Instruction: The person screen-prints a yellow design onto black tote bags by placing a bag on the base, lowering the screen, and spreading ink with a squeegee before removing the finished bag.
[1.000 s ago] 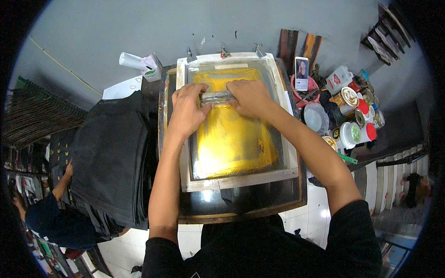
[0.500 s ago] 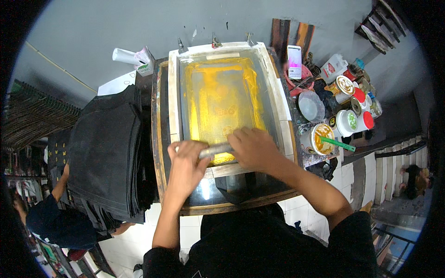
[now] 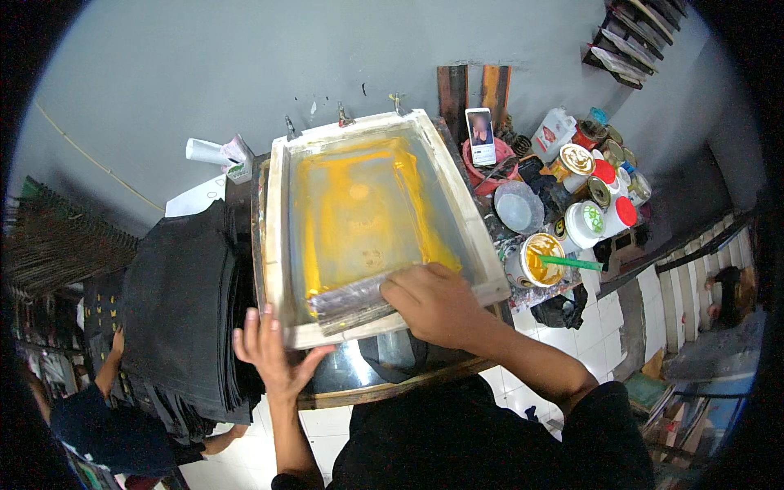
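A white-edged screen printing frame (image 3: 276, 204) lies before me, its mesh smeared with yellow ink (image 3: 425, 224). My right hand (image 3: 433, 302) is wrapped round a squeegee (image 3: 351, 306) that rests at the near end of the mesh. My left hand (image 3: 273, 355) is off the squeegee, fingers spread, beside the frame's near left corner; whether it touches the wood I cannot tell. Under the near edge, dark fabric (image 3: 396, 357) shows on the glossy table (image 3: 343, 376). Three clamps, one of them a middle clamp (image 3: 344, 114), line the far edge.
On the left hangs a thick stack of black fabric pieces (image 3: 175, 302), with a co-worker's arm (image 3: 110, 371) beyond it. To the right stand an ink tub (image 3: 539, 261) with a green stick (image 3: 572, 263), a clear bowl (image 3: 518, 207), several paint containers and a propped phone (image 3: 481, 139).
My left hand has let go of the squeegee and opened beside the frame's near left corner. My right hand keeps hold of the squeegee, now turned at a slant. The view has shifted.
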Demonstrator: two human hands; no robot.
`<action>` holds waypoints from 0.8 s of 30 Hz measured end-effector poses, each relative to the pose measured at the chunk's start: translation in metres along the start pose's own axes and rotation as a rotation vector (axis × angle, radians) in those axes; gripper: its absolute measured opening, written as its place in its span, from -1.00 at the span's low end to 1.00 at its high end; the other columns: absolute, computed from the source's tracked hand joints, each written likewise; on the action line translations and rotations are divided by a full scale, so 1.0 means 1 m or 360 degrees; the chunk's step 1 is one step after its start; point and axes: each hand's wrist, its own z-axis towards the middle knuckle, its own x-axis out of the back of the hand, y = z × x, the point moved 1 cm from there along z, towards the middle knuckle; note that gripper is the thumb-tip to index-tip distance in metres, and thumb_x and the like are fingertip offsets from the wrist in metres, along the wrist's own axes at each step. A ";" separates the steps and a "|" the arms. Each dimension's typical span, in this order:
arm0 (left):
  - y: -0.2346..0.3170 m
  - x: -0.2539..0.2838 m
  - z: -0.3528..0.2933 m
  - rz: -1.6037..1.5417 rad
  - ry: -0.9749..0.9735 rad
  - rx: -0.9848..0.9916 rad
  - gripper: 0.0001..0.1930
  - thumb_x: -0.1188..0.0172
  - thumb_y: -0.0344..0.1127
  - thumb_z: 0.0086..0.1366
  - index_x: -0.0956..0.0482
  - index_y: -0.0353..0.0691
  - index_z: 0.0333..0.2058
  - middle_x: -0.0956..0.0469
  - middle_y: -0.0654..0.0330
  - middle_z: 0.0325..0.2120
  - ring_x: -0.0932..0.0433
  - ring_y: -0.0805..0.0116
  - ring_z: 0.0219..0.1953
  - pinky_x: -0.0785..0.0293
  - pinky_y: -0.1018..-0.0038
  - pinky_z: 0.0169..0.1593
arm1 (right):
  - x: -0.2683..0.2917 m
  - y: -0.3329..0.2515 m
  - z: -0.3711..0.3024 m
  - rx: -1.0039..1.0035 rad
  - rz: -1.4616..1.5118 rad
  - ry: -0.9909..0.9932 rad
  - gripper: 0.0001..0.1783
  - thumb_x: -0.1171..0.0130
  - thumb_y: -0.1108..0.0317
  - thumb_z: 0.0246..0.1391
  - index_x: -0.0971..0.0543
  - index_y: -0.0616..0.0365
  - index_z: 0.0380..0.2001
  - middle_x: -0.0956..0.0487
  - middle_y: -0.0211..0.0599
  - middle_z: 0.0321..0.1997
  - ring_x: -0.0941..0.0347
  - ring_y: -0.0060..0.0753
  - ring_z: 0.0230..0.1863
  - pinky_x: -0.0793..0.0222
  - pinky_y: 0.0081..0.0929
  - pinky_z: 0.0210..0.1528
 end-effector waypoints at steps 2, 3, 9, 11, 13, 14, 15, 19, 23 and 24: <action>0.004 0.026 0.046 -0.0027 0.0192 0.0019 0.21 -0.53 0.26 -0.06 -0.10 -0.22 0.42 -0.29 -0.01 0.38 -0.12 -0.07 0.47 0.13 -0.04 0.47 | 0.031 0.002 0.023 0.0043 -0.0008 0.0225 -0.70 -0.18 0.43 -0.05 -0.57 0.12 -0.16 -0.59 -0.27 -0.19 -0.55 -0.23 -0.16 -0.43 -0.30 -0.14; 0.009 0.037 0.070 -0.0105 0.0335 0.0102 0.18 -0.53 0.22 -0.02 -0.09 -0.23 0.43 -0.24 -0.01 0.40 -0.09 -0.05 0.48 0.12 -0.02 0.49 | 0.044 0.006 0.039 0.0117 -0.0147 0.0377 -0.75 -0.19 0.35 -0.04 -0.55 0.07 -0.22 -0.56 -0.32 -0.23 -0.52 -0.30 -0.18 -0.40 -0.34 -0.16; 0.003 -0.011 0.106 -0.0551 -0.0004 0.1090 0.05 -0.52 -0.07 0.11 -0.07 -0.39 0.40 -0.25 -0.26 0.31 -0.28 -0.17 0.35 -0.16 0.12 0.42 | 0.120 0.055 0.156 0.0186 -0.0369 0.0606 -0.80 -0.22 0.30 0.02 -0.60 0.14 -0.29 -0.67 -0.09 -0.27 -0.65 -0.06 -0.24 -0.53 -0.06 -0.22; -0.009 -0.043 0.080 -0.0086 -0.0603 0.1152 -0.01 -0.50 -0.02 0.11 -0.15 -0.42 0.34 -0.39 -0.31 0.17 -0.41 -0.27 0.23 -0.34 0.10 0.30 | 0.152 0.045 0.190 -0.0083 -0.0233 0.0426 -0.76 -0.19 0.32 0.06 -0.64 0.25 -0.26 -0.70 0.04 -0.26 -0.67 0.00 -0.22 -0.56 -0.05 -0.17; -0.009 -0.056 0.058 0.0084 -0.0834 0.1322 -0.05 -0.50 0.03 0.09 -0.24 -0.44 0.27 -0.45 -0.33 0.10 -0.49 -0.30 0.14 -0.44 0.06 0.18 | 0.189 0.029 0.219 -0.0473 -0.0074 0.0042 -0.73 -0.15 0.38 0.11 -0.64 0.33 -0.18 -0.69 0.13 -0.20 -0.66 -0.01 -0.18 -0.57 -0.14 -0.08; -0.009 -0.058 0.050 0.0124 -0.0846 0.1384 -0.06 -0.51 0.05 0.07 -0.27 -0.45 0.24 -0.47 -0.32 0.09 -0.51 -0.28 0.12 -0.47 0.05 0.14 | 0.193 0.035 0.225 -0.0537 -0.0040 -0.0052 -0.72 -0.13 0.41 0.13 -0.63 0.36 -0.15 -0.69 0.16 -0.18 -0.65 -0.02 -0.16 -0.57 -0.17 -0.05; -0.009 -0.058 0.046 0.0164 -0.0857 0.1446 -0.07 -0.52 0.06 0.05 -0.30 -0.45 0.21 -0.49 -0.32 0.07 -0.53 -0.27 0.10 -0.50 0.04 0.10 | 0.182 0.064 0.234 -0.0341 -0.0113 0.0062 -0.72 -0.13 0.41 0.13 -0.61 0.36 -0.14 -0.68 0.17 -0.18 -0.65 0.00 -0.16 -0.57 -0.16 -0.04; -0.023 -0.060 0.044 0.0001 -0.0905 0.1575 -0.22 -0.56 0.01 0.00 -0.42 -0.43 0.02 -0.60 -0.25 -0.07 -0.61 -0.23 -0.03 -0.54 0.05 0.01 | 0.181 0.093 0.251 -0.0003 -0.0242 0.0381 -0.69 -0.16 0.40 0.09 -0.61 0.36 -0.12 -0.66 0.23 -0.12 -0.61 0.19 -0.07 -0.51 -0.02 0.06; -0.049 -0.059 0.045 -0.0424 -0.0918 0.1684 -0.66 -0.51 -0.20 0.10 -0.55 -0.32 -0.42 -0.63 0.10 -0.41 -0.56 0.18 -0.35 -0.44 0.34 -0.21 | 0.186 0.106 0.266 -0.0032 -0.0254 0.0401 -0.66 -0.18 0.37 0.00 -0.64 0.34 -0.15 -0.65 0.26 -0.12 -0.58 0.25 -0.03 -0.48 -0.02 0.07; -0.056 -0.053 0.047 -0.0748 -0.0668 0.1645 -0.71 -0.48 -0.24 0.14 -0.54 -0.28 -0.42 -0.57 0.20 -0.43 -0.49 0.29 -0.37 -0.38 0.41 -0.23 | 0.185 0.106 0.272 -0.0022 -0.0239 0.0417 -0.66 -0.18 0.37 -0.01 -0.64 0.33 -0.16 -0.65 0.26 -0.13 -0.58 0.26 -0.03 -0.48 -0.03 0.07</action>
